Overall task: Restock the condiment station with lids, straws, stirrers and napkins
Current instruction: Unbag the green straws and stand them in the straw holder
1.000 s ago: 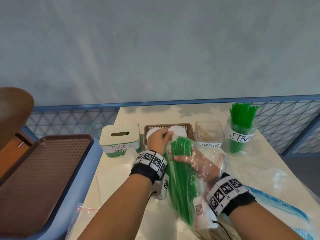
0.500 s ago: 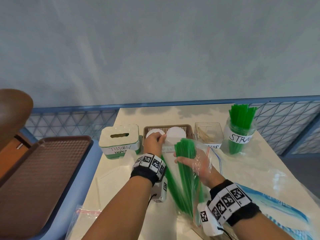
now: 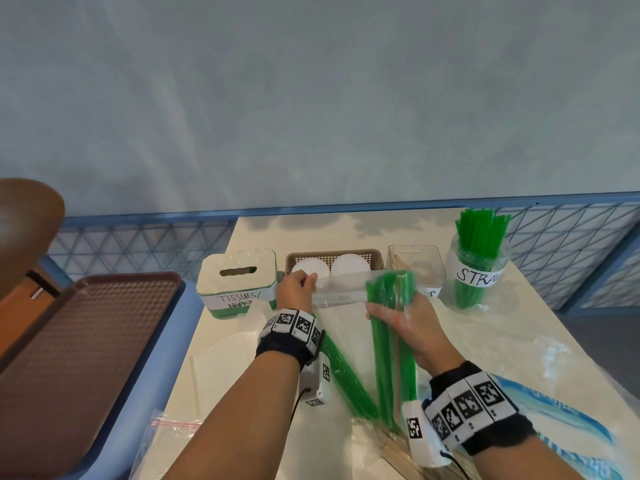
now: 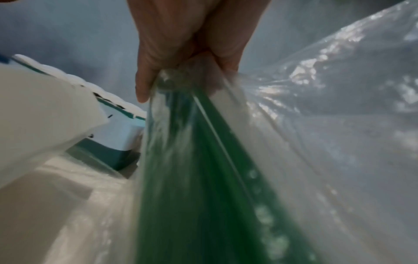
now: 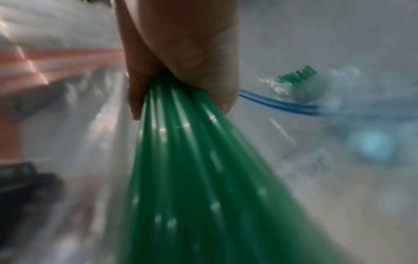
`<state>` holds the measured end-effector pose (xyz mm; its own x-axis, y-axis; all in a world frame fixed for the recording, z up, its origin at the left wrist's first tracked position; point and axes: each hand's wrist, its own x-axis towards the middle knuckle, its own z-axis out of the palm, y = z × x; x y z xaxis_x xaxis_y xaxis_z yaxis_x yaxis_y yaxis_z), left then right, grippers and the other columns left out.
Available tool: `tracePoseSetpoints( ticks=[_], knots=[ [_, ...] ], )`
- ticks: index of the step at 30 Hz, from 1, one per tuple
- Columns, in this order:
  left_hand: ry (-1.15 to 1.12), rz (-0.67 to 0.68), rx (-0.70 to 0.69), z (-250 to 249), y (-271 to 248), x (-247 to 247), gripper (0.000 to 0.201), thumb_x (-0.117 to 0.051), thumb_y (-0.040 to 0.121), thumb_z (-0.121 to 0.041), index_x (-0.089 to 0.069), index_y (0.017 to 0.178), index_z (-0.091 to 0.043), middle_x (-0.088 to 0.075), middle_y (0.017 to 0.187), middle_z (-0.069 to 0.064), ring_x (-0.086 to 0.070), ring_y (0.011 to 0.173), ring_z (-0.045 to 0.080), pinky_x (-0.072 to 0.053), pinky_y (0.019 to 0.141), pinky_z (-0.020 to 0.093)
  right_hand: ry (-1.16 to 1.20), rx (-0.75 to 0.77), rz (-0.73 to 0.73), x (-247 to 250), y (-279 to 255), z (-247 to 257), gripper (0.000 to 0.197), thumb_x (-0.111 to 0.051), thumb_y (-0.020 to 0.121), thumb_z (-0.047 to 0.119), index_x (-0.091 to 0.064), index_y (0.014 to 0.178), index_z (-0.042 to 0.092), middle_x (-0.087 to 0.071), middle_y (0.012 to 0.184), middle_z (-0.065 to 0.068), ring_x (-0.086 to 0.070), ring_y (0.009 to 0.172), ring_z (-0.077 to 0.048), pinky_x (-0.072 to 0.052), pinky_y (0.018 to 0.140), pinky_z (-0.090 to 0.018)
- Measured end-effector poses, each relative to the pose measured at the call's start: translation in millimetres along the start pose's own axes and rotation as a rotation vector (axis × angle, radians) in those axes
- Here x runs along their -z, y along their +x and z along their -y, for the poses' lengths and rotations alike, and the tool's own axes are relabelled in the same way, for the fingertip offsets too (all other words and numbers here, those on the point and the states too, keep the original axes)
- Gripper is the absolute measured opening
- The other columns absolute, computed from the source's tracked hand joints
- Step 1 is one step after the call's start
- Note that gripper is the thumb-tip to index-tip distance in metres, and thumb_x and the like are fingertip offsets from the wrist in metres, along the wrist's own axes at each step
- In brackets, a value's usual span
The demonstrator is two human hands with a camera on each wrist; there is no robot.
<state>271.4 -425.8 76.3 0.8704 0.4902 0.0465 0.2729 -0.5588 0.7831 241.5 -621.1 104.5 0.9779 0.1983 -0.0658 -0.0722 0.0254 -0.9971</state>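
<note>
Left hand (image 3: pixel 297 289) pinches bag (image 3: pixel 341 296) rim; right hand (image 3: pixel 414 327) (inside bag) fist clamped round green straws (image 3: pixel 389 306), near straw jar (image 3: pixel 479 271).

1. Along the table's far edge, the tissue box (image 3: pixel 239 282), lid basket (image 3: pixel 334 258), stirrer box (image 3: pixel 415 265) and straw jar (image 3: pixel 479 268) stand close together.
2. Bare table (image 3: pixel 346 230) lies behind them.
3. Loose plastic (image 3: pixel 540 348) covers the right edge.
</note>
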Motion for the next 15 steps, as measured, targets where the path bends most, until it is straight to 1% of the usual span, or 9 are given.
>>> tracePoseSetpoints(
  ticks=[2, 3, 6, 7, 9, 10, 12, 14, 15],
  knots=[
    [-0.032, -0.041, 0.058, 11, 5, 1, 0.028, -0.049, 0.095, -0.021, -0.063, 0.085, 0.002, -0.062, 0.081, 0.013, -0.057, 0.076, 0.025, -0.041, 0.07, 0.027, 0.049, -0.026, -0.144, 7, 5, 0, 0.026, -0.077, 0.071, 0.006, -0.063, 0.093, 0.005, -0.065, 0.085, -0.013, -0.063, 0.077, -0.025, -0.053, 0.07, -0.034],
    [-0.039, -0.043, 0.075, 15, 7, 2, 0.029, -0.049, 0.096, -0.021, -0.064, 0.091, 0.003, -0.065, 0.087, 0.017, -0.06, 0.083, 0.028, -0.046, 0.075, 0.031, 0.078, -0.037, -0.183, 11, 7, 1, 0.027, -0.077, 0.071, 0.005, -0.063, 0.095, 0.003, -0.065, 0.086, -0.015, -0.063, 0.077, -0.027, -0.054, 0.072, -0.036],
    [0.025, 0.021, 0.099, 20, 10, -2, 0.033, -0.042, 0.098, -0.024, -0.062, 0.103, 0.001, -0.066, 0.102, 0.02, -0.06, 0.097, 0.033, -0.048, 0.089, 0.038, 0.104, -0.027, -0.242, 18, 9, 5, 0.026, -0.075, 0.072, 0.002, -0.063, 0.095, 0.001, -0.065, 0.083, -0.015, -0.063, 0.074, -0.027, -0.054, 0.07, -0.036],
    [0.05, 0.039, 0.125, 20, 10, -4, 0.034, -0.039, 0.099, -0.026, -0.061, 0.106, -0.002, -0.064, 0.105, 0.018, -0.059, 0.102, 0.033, -0.044, 0.095, 0.042, 0.116, -0.011, -0.27, 20, 9, 7, 0.022, -0.074, 0.072, 0.001, -0.064, 0.092, 0.002, -0.065, 0.081, -0.015, -0.062, 0.073, -0.026, -0.053, 0.069, -0.035],
    [0.116, 0.036, 0.198, 16, 8, -6, 0.035, -0.035, 0.099, -0.032, -0.056, 0.114, -0.009, -0.061, 0.113, 0.013, -0.055, 0.111, 0.033, -0.029, 0.107, 0.05, 0.144, 0.021, -0.331, 23, 10, 10, 0.018, -0.074, 0.073, 0.001, -0.064, 0.087, 0.004, -0.065, 0.081, -0.014, -0.061, 0.072, -0.025, -0.052, 0.067, -0.034],
    [0.162, 0.015, 0.206, 13, 7, -7, 0.035, -0.035, 0.098, -0.035, -0.053, 0.117, -0.011, -0.06, 0.117, 0.01, -0.054, 0.113, 0.031, -0.022, 0.109, 0.052, 0.159, 0.039, -0.357, 26, 11, 12, 0.019, -0.074, 0.073, 0.001, -0.064, 0.089, 0.003, -0.064, 0.082, -0.014, -0.061, 0.071, -0.024, -0.051, 0.065, -0.033],
    [0.216, -0.048, 0.112, 0, 2, -6, 0.035, -0.037, 0.097, -0.04, -0.05, 0.119, -0.016, -0.057, 0.122, 0.004, -0.054, 0.114, 0.026, -0.019, 0.109, 0.051, 0.187, 0.078, -0.398, 31, 13, 18, 0.021, -0.074, 0.073, 0.001, -0.063, 0.091, 0.002, -0.063, 0.083, -0.014, -0.06, 0.07, -0.023, -0.051, 0.063, -0.032],
    [0.126, -0.079, -0.092, -25, -7, -4, 0.039, -0.04, 0.095, -0.043, -0.048, 0.122, -0.016, -0.057, 0.124, 0.001, -0.055, 0.113, 0.021, -0.027, 0.11, 0.046, 0.22, 0.113, -0.434, 37, 15, 27, 0.018, -0.073, 0.074, 0.0, -0.062, 0.087, 0.007, -0.063, 0.081, -0.012, -0.06, 0.071, -0.024, -0.052, 0.066, -0.034],
    [0.026, -0.039, -0.199, -41, -14, -3, 0.042, -0.042, 0.094, -0.043, -0.047, 0.125, -0.014, -0.056, 0.125, 0.001, -0.054, 0.113, 0.019, -0.033, 0.109, 0.042, 0.24, 0.127, -0.448, 40, 16, 32, 0.018, -0.072, 0.075, 0.0, -0.062, 0.085, 0.01, -0.063, 0.081, -0.01, -0.061, 0.071, -0.024, -0.053, 0.067, -0.035]
  ],
)
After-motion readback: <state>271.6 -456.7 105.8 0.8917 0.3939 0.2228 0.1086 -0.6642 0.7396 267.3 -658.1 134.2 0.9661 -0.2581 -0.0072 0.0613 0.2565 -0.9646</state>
